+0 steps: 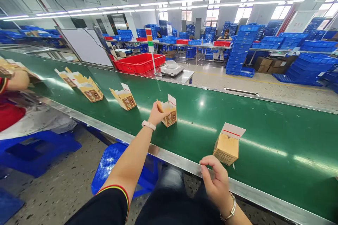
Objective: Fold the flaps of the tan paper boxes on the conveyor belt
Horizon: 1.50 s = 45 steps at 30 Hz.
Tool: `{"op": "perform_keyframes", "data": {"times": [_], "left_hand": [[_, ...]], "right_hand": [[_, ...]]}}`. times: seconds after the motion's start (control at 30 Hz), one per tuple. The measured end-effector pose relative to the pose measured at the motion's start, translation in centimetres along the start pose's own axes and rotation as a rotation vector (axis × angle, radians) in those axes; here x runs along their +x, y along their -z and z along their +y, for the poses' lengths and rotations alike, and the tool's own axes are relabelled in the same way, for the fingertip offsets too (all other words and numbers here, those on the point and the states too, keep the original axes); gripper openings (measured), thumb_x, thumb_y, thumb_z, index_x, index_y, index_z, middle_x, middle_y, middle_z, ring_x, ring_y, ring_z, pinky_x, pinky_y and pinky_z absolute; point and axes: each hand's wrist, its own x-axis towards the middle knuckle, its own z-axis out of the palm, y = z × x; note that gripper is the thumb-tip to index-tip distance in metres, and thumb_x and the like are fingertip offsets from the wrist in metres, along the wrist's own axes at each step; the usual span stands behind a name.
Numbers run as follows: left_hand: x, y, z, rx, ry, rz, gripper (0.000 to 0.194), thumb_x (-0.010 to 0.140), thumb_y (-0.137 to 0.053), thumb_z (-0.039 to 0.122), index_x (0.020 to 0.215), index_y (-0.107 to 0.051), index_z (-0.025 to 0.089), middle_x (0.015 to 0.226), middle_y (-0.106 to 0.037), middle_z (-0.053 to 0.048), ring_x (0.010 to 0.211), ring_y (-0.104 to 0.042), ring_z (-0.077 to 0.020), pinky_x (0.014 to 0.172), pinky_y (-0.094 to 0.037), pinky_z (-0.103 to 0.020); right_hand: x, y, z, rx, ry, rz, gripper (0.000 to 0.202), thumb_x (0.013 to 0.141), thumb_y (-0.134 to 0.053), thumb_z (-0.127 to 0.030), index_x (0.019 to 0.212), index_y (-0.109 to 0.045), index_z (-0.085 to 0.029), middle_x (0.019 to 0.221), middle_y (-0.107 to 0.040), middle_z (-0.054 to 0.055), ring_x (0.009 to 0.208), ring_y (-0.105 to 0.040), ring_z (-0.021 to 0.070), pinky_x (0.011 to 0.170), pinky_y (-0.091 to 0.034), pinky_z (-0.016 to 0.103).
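Observation:
My left hand reaches out over the green conveyor belt and grips a small brown cardboard box by its near left side. That box has its flaps up, one of them white with a red line. Over the belt's metal edge hovers my right hand, fingers curled and apart, with nothing seen in it. Just beyond it stands another carton, its top folded in and its white flap with a red stripe raised. Left of my left hand sits an open-flapped carton.
More open cartons lie along the belt to the left, near a co-worker's hand. A blue stool stands below the metal rail. Past the belt are a red bin, a scale and stacked blue crates.

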Motion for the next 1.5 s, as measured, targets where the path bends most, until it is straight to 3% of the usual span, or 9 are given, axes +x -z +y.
{"op": "perform_keyframes", "data": {"times": [0.1, 0.17, 0.3, 0.57, 0.83, 1.0, 1.17, 1.37, 1.5], "left_hand": [[-4.7, -2.7, -0.5, 0.006, -0.110, 0.037, 0.081, 0.047, -0.086, 0.030, 0.114, -0.043, 0.017, 0.107, -0.057, -0.007, 0.103, -0.060, -0.0251, 0.094, -0.047, -0.042], [-8.7, -4.2, -0.8, -0.025, -0.251, -0.066, 0.083, 0.049, -0.085, 0.041, 0.117, -0.045, 0.018, 0.112, -0.058, -0.009, 0.103, -0.060, -0.0254, 0.092, -0.048, -0.040], [-13.9, -5.3, -1.0, -0.024, -0.574, -0.233, 0.056, 0.079, -0.056, 0.061, 0.112, -0.058, 0.016, 0.115, -0.062, -0.014, 0.108, -0.057, -0.0272, 0.093, -0.045, -0.042], [-13.8, -6.8, 0.3, 0.280, -0.720, -0.298, 0.033, 0.091, -0.043, 0.039, 0.090, -0.072, 0.023, 0.091, -0.070, -0.008, 0.110, -0.043, -0.0301, 0.090, -0.035, -0.048], [-14.5, -8.3, 2.1, 0.216, -0.739, -0.468, 0.028, 0.090, -0.045, 0.032, 0.084, -0.072, 0.026, 0.088, -0.070, -0.006, 0.101, -0.044, -0.0270, 0.092, -0.032, -0.048], [-15.1, -9.7, 2.1, -0.020, -0.473, -0.342, 0.012, 0.076, -0.062, 0.030, 0.084, -0.063, 0.021, 0.093, -0.065, -0.006, 0.100, -0.051, -0.0249, 0.093, -0.038, -0.044], [-15.3, -11.4, 2.9, -0.250, -0.005, -0.310, 0.045, 0.067, -0.067, 0.019, 0.109, -0.048, 0.020, 0.108, -0.055, -0.007, 0.098, -0.056, -0.0189, 0.085, -0.045, -0.034], [-14.4, -12.4, 4.1, -0.484, 0.424, -0.664, 0.044, 0.065, -0.065, 0.008, 0.104, -0.047, 0.017, 0.103, -0.059, -0.008, 0.091, -0.059, -0.0176, 0.084, -0.048, -0.034], [-14.6, -14.0, 5.0, -0.569, 0.489, -0.773, 0.038, 0.062, -0.063, 0.003, 0.097, -0.054, 0.015, 0.099, -0.065, -0.008, 0.094, -0.062, -0.0211, 0.090, -0.046, -0.038]], "right_hand": [[0.8, -1.8, 2.0, -0.152, 0.026, -0.076, 0.035, 0.087, -0.050, -0.017, 0.122, -0.053, -0.022, 0.114, -0.063, 0.011, 0.106, -0.060, 0.0225, 0.088, -0.054, 0.039], [1.2, -2.6, 3.6, -0.232, 0.012, -0.155, 0.054, 0.088, -0.052, -0.024, 0.140, -0.039, -0.021, 0.138, -0.048, 0.014, 0.129, -0.044, 0.0280, 0.101, -0.045, 0.049], [1.8, -2.5, 6.6, -0.258, -0.039, -0.215, 0.068, 0.087, -0.055, -0.035, 0.148, -0.028, -0.021, 0.148, -0.037, 0.014, 0.140, -0.027, 0.0308, 0.106, -0.037, 0.055], [4.9, -0.3, 8.3, -0.142, 0.033, -0.037, 0.022, 0.088, -0.055, -0.037, 0.104, -0.065, -0.026, 0.107, -0.068, 0.007, 0.112, -0.055, 0.0265, 0.097, -0.043, 0.050], [4.9, 1.0, 8.1, -0.107, -0.025, -0.035, 0.026, 0.088, -0.054, -0.043, 0.077, -0.071, -0.026, 0.091, -0.070, 0.006, 0.104, -0.054, 0.0275, 0.092, -0.042, 0.049], [4.2, 0.2, 7.6, 0.074, -0.338, 0.168, 0.040, 0.083, -0.055, -0.047, 0.052, -0.059, -0.023, 0.072, -0.065, 0.006, 0.093, -0.057, 0.0252, 0.089, -0.044, 0.045], [4.6, 0.4, 7.4, 0.307, -0.782, 0.418, 0.037, 0.056, -0.075, -0.039, 0.083, -0.056, -0.021, 0.089, -0.063, 0.005, 0.085, -0.060, 0.0220, 0.071, -0.051, 0.035], [4.9, 2.7, 7.7, 0.452, -0.930, 0.269, 0.042, 0.051, -0.068, -0.024, 0.091, -0.056, -0.020, 0.091, -0.067, 0.007, 0.084, -0.064, 0.0230, 0.069, -0.054, 0.034], [4.6, 3.7, 8.4, 0.435, -0.972, 0.245, 0.037, 0.052, -0.060, -0.019, 0.089, -0.057, -0.019, 0.084, -0.069, 0.006, 0.073, -0.066, 0.0227, 0.062, -0.054, 0.034]]}}
